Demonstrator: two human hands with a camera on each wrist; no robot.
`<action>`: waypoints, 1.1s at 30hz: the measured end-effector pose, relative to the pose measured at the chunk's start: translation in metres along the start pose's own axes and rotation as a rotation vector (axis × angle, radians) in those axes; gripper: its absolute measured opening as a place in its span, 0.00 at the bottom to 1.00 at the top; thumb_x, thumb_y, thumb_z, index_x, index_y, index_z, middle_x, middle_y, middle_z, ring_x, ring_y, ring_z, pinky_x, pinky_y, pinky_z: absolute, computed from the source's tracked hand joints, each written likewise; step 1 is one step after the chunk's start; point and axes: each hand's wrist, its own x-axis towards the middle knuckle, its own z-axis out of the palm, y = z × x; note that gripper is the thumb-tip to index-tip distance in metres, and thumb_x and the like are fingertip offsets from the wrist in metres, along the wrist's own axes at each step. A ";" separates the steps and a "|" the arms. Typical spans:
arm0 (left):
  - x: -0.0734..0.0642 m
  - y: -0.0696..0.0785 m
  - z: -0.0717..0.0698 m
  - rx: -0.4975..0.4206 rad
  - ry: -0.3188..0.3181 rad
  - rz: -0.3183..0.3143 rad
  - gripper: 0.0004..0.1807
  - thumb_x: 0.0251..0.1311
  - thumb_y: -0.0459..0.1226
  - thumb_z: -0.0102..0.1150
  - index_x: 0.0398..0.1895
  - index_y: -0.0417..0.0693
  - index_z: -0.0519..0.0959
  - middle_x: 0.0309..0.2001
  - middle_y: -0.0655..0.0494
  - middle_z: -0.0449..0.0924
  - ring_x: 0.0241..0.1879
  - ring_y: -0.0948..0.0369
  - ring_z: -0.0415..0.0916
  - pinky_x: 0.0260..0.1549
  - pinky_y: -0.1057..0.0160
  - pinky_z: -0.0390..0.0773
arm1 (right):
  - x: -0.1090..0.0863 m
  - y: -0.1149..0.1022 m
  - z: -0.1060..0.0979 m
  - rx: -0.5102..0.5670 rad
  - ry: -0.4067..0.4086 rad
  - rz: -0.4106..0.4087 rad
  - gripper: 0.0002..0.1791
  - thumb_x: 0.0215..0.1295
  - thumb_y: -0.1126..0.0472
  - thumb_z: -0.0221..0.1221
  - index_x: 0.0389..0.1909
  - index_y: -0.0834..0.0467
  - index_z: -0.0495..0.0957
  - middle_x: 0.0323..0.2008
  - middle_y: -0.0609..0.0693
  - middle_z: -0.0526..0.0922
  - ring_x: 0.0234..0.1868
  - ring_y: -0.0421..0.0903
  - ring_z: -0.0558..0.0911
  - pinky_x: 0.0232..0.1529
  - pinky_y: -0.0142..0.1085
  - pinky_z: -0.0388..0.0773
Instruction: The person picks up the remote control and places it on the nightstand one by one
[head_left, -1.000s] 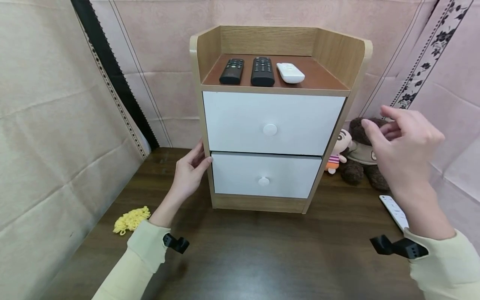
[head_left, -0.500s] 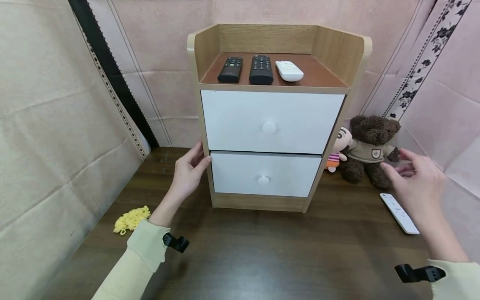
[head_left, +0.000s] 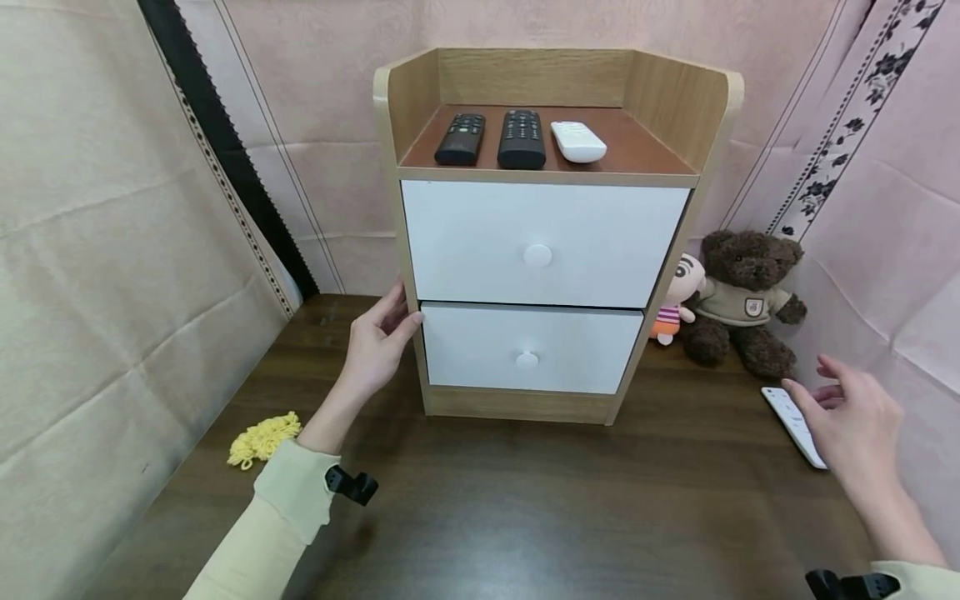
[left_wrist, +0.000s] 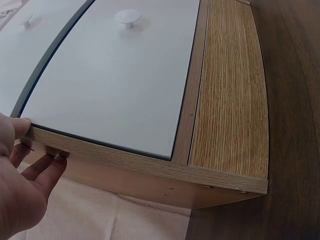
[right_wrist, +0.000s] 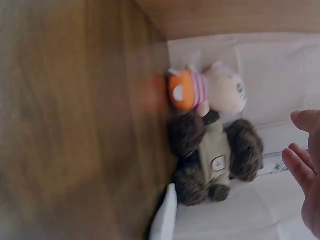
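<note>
A small wooden cabinet (head_left: 517, 406) with two white drawers stands upright, both drawers pushed in. My left hand (head_left: 381, 340) grips its left side, the thumb on the front edge and the other fingers against the side panel (left_wrist: 125, 182). Over the table's right side hovers my right hand (head_left: 855, 417), fingers loosely bent with nothing between them. It overlaps a slim white remote control (head_left: 797, 425) lying on the table, and covers part of it. In the right wrist view the right hand (right_wrist: 307, 160) shows at the edge, apart from the remote control (right_wrist: 166, 215).
Two black remote controls (head_left: 522, 140) and a white one (head_left: 578, 142) lie on the cabinet's top. A brown teddy bear (head_left: 742, 312) and a small doll (head_left: 667, 321) sit right of it. A yellow yarn bundle (head_left: 262, 440) lies left on the wooden table (head_left: 525, 517).
My right hand has come down and to the right, from in front of the teddy bear to the white remote control on the table. The left hand stays at the cabinet.
</note>
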 end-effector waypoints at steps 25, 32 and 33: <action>0.000 0.002 0.000 0.002 0.000 -0.015 0.33 0.74 0.35 0.59 0.79 0.44 0.61 0.72 0.46 0.69 0.66 0.51 0.73 0.58 0.58 0.77 | -0.046 0.070 0.003 -0.084 -0.226 0.284 0.32 0.61 0.57 0.70 0.60 0.74 0.75 0.50 0.73 0.81 0.30 0.07 0.55 0.44 0.41 0.62; 0.000 0.001 0.000 0.005 -0.004 -0.017 0.33 0.74 0.36 0.59 0.79 0.46 0.61 0.71 0.47 0.69 0.65 0.51 0.74 0.57 0.59 0.78 | -0.052 0.076 0.005 -0.127 -0.302 0.427 0.37 0.61 0.57 0.70 0.65 0.75 0.70 0.58 0.75 0.75 0.54 0.71 0.77 0.54 0.59 0.67; 0.000 0.001 0.000 0.006 -0.005 -0.015 0.33 0.74 0.36 0.59 0.79 0.46 0.61 0.72 0.47 0.69 0.65 0.51 0.73 0.57 0.58 0.78 | -0.052 0.077 0.005 -0.128 -0.315 0.449 0.37 0.62 0.57 0.69 0.66 0.75 0.69 0.59 0.75 0.74 0.58 0.78 0.70 0.57 0.62 0.64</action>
